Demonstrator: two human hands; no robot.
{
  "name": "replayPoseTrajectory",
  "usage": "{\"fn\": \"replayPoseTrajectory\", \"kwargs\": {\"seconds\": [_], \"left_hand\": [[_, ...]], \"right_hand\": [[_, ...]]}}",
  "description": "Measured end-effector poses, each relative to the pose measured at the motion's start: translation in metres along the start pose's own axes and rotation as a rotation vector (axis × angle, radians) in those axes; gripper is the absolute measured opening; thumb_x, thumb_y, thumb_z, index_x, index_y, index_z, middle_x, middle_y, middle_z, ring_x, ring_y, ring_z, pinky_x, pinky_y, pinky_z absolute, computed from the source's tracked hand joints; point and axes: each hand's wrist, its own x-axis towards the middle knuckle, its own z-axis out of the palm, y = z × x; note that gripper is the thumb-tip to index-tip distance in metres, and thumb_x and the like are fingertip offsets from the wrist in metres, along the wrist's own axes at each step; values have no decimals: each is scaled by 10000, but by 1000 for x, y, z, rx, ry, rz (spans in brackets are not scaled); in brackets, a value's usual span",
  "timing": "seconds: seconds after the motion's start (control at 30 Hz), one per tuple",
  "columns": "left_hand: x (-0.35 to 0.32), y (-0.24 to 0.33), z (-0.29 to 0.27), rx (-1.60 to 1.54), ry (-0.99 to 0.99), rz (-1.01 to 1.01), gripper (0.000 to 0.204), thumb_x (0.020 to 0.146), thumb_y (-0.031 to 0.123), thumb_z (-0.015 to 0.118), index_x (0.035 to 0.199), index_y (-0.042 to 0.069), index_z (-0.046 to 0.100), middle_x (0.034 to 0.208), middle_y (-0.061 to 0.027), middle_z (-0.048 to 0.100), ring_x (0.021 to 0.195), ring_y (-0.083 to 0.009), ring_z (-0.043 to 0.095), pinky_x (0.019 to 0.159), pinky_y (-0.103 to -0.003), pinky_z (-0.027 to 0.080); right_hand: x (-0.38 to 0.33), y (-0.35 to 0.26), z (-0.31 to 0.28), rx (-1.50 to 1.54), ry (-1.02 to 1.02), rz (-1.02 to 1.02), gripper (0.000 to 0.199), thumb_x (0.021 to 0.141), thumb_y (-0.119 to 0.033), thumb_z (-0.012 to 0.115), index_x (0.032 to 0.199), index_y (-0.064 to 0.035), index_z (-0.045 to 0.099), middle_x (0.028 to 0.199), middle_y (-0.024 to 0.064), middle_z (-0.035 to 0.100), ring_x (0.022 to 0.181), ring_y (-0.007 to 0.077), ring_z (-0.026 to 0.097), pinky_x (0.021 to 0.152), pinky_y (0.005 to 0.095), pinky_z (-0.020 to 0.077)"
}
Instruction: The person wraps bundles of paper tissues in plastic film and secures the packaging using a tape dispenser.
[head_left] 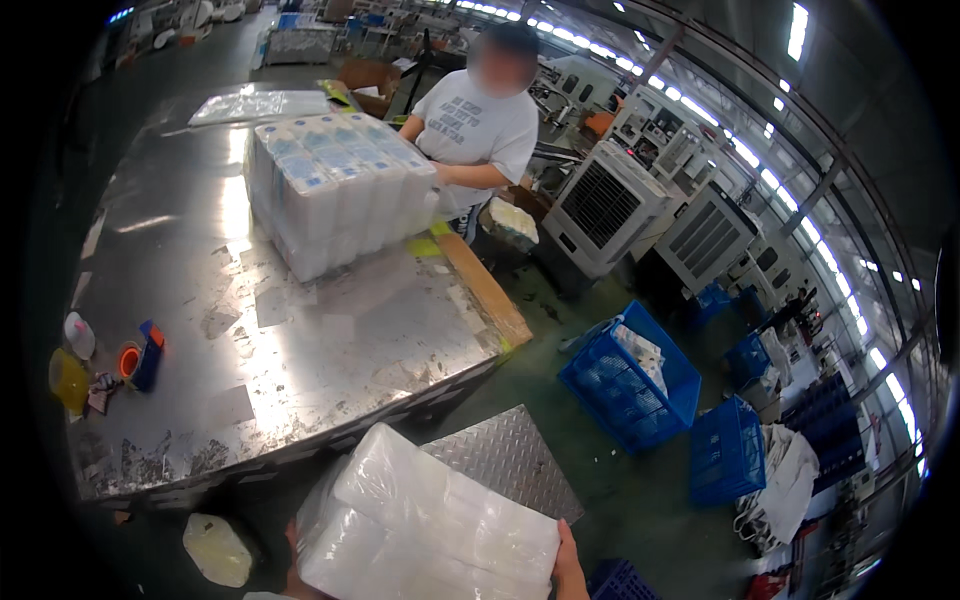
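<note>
Low in the picture, I hold a large bundle of white packs (pixel 430 515) wrapped in clear shiny plastic. My left hand (pixel 292 565) presses its left end, with most of the fingers hidden. My right hand (pixel 569 565) grips the right end, its fingertips showing at the upper corner. The bundle is tilted, just in front of the metal table's near edge, and partly covers a diamond-plate metal surface (pixel 510 455). Across the metal table (pixel 330 340), a similar wrapped bundle with blue-marked tops (pixel 335 190) stands near the far right side.
A person (pixel 480 120) in a white T-shirt has hands at the table's bundle. Tape rolls (pixel 130 360) and a white bottle (pixel 79 335) sit at the table's left. Blue crates (pixel 630 385) and an air cooler (pixel 605 210) stand to the right. A pale stool top (pixel 217 550) is lower left.
</note>
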Motion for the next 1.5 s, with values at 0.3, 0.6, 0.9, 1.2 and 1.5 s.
{"fn": "replayPoseTrajectory", "kwargs": {"seconds": [0.3,0.6,0.9,1.2,1.5], "left_hand": [[-51,-45,-27,-155,2,59,481,886,364,323,1131,-4,514,1098,-153,571,1055,-288,517,938,-382,392],[-96,-59,-49,-222,71,37,480,873,377,334,1101,2,527,1078,-152,580,1027,-293,533,925,-392,404],[-61,-35,-38,-246,14,-31,479,859,390,344,1071,8,539,1058,-150,590,999,-299,549,912,-401,415],[-2,2,-29,-221,-60,-106,478,845,403,354,1041,14,552,1039,-149,599,971,-304,564,899,-410,427],[4,32,-6,-160,-73,-191,537,858,447,336,1102,12,533,1114,-146,575,1006,-313,553,921,-415,410]], "right_hand": [[-28,22,-102,224,-79,27,613,838,-525,383,986,28,601,970,153,632,878,287,602,822,374,464],[-56,-29,-128,106,-126,95,588,829,-524,425,986,13,605,961,140,636,863,274,603,805,361,469],[-47,-31,-103,136,-20,-22,578,827,-521,437,983,9,607,956,137,637,858,271,604,801,359,471],[-55,-14,-79,181,94,-68,569,824,-517,449,980,5,610,951,134,638,853,268,606,798,357,472],[-49,-6,-63,208,159,-112,559,821,-514,461,977,1,612,946,131,640,847,265,607,794,355,474]]}}
